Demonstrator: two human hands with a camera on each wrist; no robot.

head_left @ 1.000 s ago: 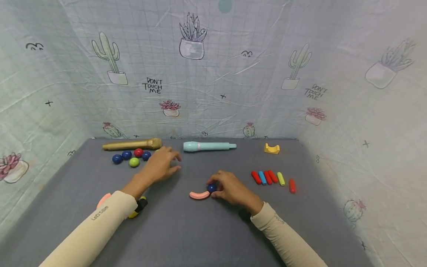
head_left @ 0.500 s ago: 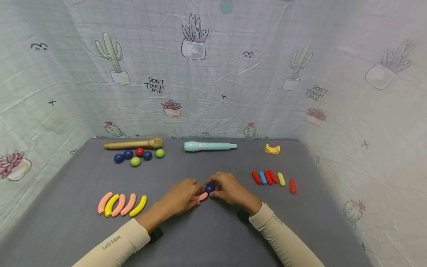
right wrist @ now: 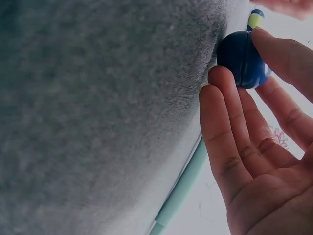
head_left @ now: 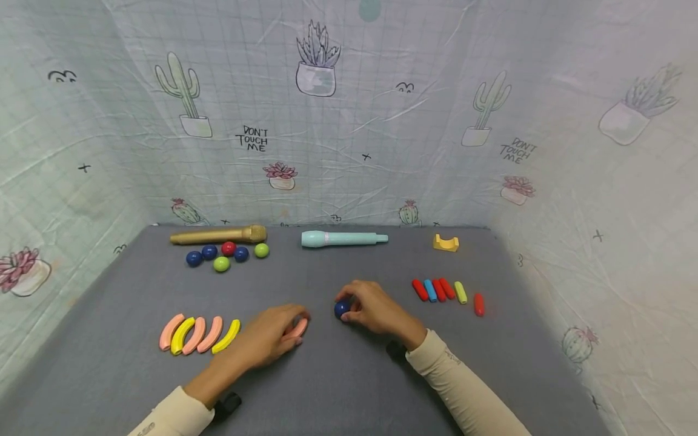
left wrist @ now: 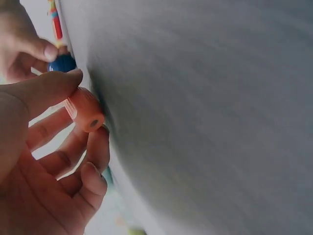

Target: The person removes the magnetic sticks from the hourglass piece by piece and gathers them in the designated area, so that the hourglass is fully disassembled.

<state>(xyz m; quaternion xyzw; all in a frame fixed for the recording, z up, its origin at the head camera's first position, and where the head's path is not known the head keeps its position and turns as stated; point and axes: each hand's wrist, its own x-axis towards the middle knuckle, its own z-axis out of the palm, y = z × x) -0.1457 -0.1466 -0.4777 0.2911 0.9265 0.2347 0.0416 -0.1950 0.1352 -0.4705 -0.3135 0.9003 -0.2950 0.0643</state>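
Observation:
My left hand pinches a pink curved piece between thumb and fingers, low over the grey cloth. In the left wrist view, the pink piece shows a small hole in its near end. To the right, my right hand grips a dark blue ball with thumb and fingertips. A seam runs around the blue ball in the right wrist view. The pink piece and the ball are apart. Left of my left hand lies a row of pink and yellow curved pieces.
A gold microphone lies at the back left behind several coloured balls. A pale teal microphone lies at the back middle. To the right are a yellow cradle-shaped block and several short coloured sticks. Printed curtains surround the table.
My left hand came from near the balls to the pink piece beside the blue ball, then drew it left, away from the ball. My right hand keeps the ball nearly in place.

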